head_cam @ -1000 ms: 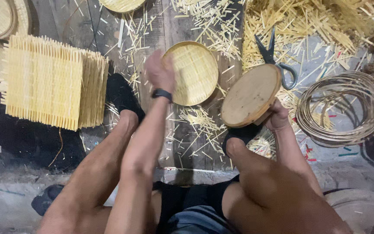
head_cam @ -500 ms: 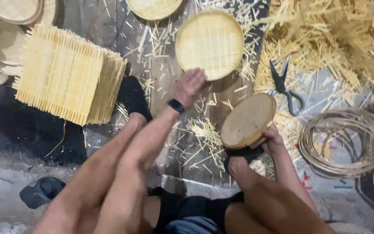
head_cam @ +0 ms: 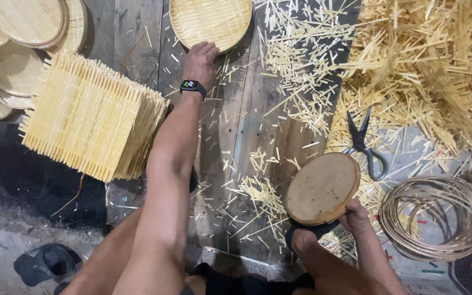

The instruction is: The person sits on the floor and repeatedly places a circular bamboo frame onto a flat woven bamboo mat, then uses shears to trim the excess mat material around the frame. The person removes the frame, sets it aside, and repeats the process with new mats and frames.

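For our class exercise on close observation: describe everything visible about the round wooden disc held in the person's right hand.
The round wooden disc is thick, flat-faced and pale brown, its top looking rough and unfinished. It is tilted, face toward the camera. The right hand grips its lower right edge; its lower edge seems to rest by the foot, above the offcut-strewn plank floor.

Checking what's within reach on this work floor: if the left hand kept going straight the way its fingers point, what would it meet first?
The left hand already appears to touch the near rim of the round woven bamboo tray. Going straight on, it would most likely press into that tray first.
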